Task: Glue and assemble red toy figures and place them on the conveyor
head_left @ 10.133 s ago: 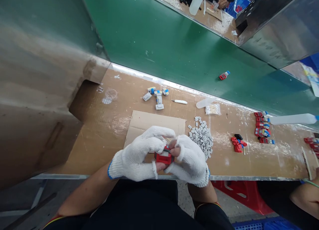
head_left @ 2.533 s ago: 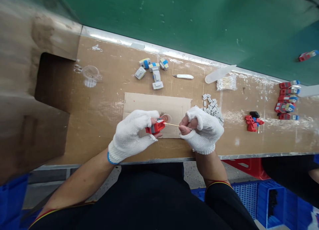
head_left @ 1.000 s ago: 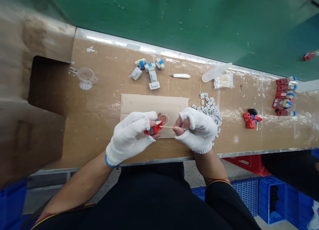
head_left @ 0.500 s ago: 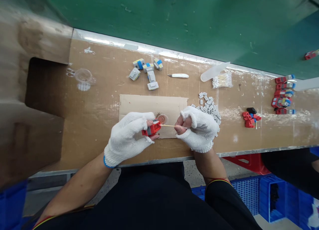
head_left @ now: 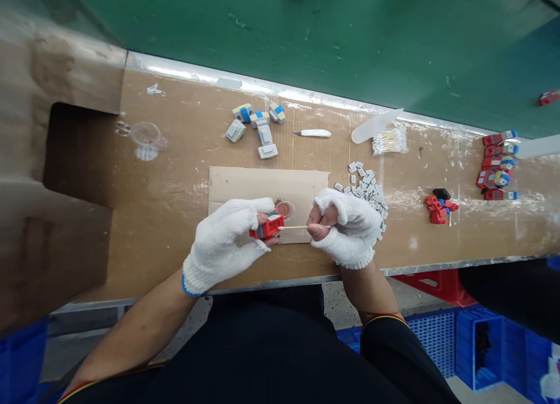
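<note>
My left hand [head_left: 231, 234], in a white fingerless glove, is closed around a small red and grey toy vehicle part [head_left: 268, 225]. Between the fingertips of my right hand [head_left: 345, 226], gloved the same way, is a cotton swab [head_left: 293, 227]. The swab's tip touches the right end of the red part. Just behind the part a small clear round cup [head_left: 286, 210] stands on a cardboard sheet [head_left: 245, 182]. Small grey rectangular pieces [head_left: 370, 188] lie in a heap beyond my right hand, which partly hides them.
Several grey, blue and yellow blocks [head_left: 262, 129] lie at the back, near a white-handled knife [head_left: 315, 133]. A bag of cotton swabs [head_left: 389, 141] is farther right. Red parts [head_left: 438, 208] and red toy vehicles [head_left: 496, 164] sit at the right. A cardboard box [head_left: 79, 217] borders the left.
The swab's tip has shifted slightly left and down on the end of the red part. A red piece on the green surface has moved a little to the right.
</note>
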{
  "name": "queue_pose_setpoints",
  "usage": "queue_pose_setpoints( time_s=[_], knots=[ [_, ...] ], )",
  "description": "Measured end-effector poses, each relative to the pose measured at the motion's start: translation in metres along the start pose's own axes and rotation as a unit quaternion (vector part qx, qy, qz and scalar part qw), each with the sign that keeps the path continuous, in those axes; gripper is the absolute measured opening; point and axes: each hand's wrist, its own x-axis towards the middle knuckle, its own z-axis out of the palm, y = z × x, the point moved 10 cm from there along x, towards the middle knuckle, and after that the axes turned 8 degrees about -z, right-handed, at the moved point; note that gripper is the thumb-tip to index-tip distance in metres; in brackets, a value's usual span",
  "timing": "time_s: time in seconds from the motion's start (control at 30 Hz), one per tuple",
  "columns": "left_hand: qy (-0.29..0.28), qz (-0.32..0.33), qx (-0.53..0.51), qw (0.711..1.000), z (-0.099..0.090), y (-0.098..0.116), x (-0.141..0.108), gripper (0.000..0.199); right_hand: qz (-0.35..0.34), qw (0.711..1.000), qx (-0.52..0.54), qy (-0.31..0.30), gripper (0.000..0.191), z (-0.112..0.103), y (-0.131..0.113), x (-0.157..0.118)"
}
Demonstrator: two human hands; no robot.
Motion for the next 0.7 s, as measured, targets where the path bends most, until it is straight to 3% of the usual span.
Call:
queue_pose_setpoints(
  time_s=[0.43,0.6,0.7],
  knots=[
    [-0.003,-0.019,-0.052,0.998,0.007,0.001,0.001,0.030,0.005,0.995,0.096,0.001,0.054,0.017,-0.006,0.007],
    [-0.035,-0.051,-0.043,0.997,0.009,-0.004,0.001,0.031,0.000,0.996,0.092,-0.002,0.055,0.017,-0.007,0.008],
    [-0.025,-0.043,-0.055,0.997,0.006,-0.002,0.004,0.029,0.000,0.996,0.086,-0.006,0.055,0.017,-0.007,0.009]
  ],
)
